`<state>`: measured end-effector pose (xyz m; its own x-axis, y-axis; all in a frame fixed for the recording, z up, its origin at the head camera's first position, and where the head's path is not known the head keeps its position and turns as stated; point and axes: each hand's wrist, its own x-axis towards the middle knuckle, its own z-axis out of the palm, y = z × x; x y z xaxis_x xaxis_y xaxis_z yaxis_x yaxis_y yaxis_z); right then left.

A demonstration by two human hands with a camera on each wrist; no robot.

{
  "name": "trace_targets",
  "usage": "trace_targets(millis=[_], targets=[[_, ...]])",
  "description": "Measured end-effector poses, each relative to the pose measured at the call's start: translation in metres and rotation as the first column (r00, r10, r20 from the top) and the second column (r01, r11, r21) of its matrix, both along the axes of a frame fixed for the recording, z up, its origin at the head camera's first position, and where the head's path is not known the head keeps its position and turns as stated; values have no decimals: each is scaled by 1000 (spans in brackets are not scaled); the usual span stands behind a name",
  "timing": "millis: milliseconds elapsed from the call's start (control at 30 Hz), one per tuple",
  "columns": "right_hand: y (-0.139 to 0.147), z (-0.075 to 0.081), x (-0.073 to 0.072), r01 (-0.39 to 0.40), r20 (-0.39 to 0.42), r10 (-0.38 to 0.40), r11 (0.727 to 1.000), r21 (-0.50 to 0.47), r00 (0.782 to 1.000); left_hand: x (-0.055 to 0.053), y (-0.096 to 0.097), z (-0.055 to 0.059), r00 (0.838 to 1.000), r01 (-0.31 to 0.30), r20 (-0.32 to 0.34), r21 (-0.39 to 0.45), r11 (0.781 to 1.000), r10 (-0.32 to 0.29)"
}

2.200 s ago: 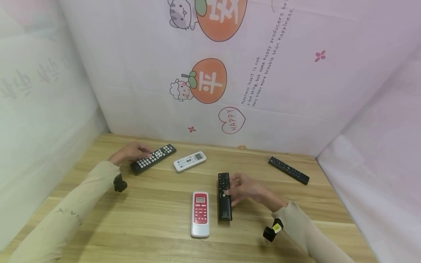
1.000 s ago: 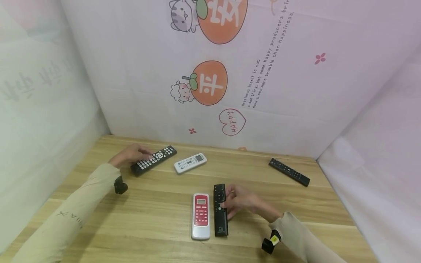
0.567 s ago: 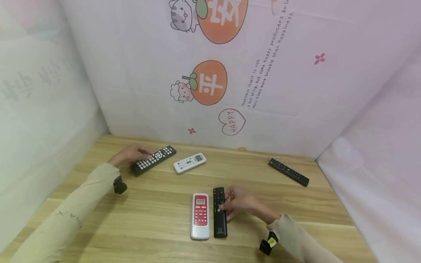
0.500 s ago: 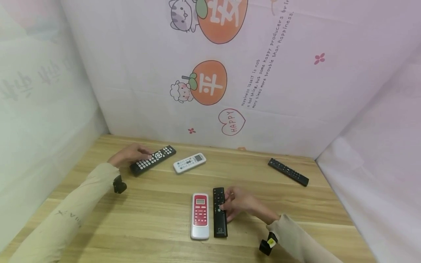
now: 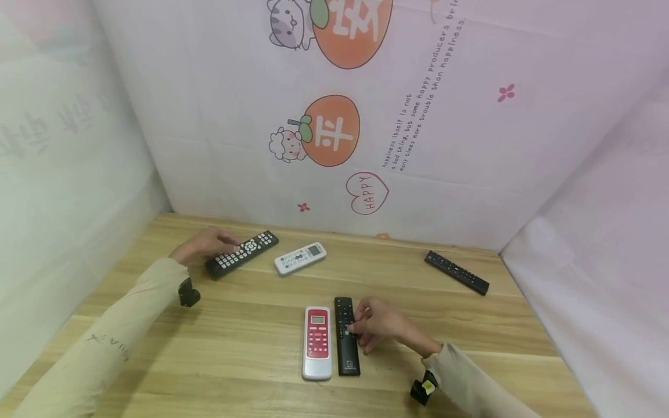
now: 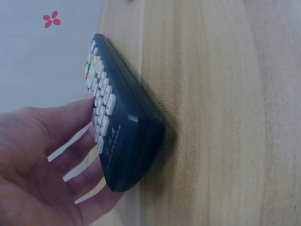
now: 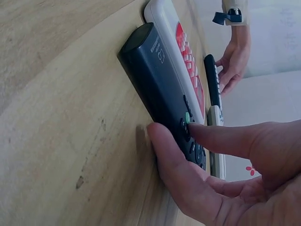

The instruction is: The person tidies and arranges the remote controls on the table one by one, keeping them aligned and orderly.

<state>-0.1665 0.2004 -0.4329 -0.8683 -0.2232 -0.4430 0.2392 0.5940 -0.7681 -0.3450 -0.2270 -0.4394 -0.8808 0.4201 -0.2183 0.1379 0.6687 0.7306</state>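
Observation:
My left hand [image 5: 209, 244] holds a black remote control with white buttons [image 5: 252, 246] at the back left. In the left wrist view its thumb lies on the buttons and the other fingers [image 6: 87, 181] are along the far edge. My right hand [image 5: 384, 322] is at the right edge of a plain black remote control [image 5: 347, 354] near the middle. Its thumb rests on the keys, with the index fingertip close to the side in the right wrist view. Just left of that remote, nearly parallel, lies a white and red remote control [image 5: 317, 367].
A white remote control [image 5: 300, 259] lies at the back, right of the left hand's remote. Another slim black remote control [image 5: 457, 272] lies slanted at the back right. White printed cloth [image 5: 444, 215] walls off the wooden table [image 5: 235, 348] at the back and sides.
The plain black remote control has come nearer and leftward with my right hand, ending beside the white and red one. My left hand stays on its remote.

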Motion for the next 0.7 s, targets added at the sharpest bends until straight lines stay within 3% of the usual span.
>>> trace_targets(millis=[300,467,700], targets=[[5,1,-3,-18,-31,19,999,51,999,-1,-3,-2,1000,-5,8,10,1000,5],[14,1,-14,-4,-52,9,996,87,999,-2,-2,-1,1000,-15,21,13,1000,15],[42,2,-33,59,-76,-53,995,79,996,-2,-1,1,999,-11,-36,0,1000,11]])
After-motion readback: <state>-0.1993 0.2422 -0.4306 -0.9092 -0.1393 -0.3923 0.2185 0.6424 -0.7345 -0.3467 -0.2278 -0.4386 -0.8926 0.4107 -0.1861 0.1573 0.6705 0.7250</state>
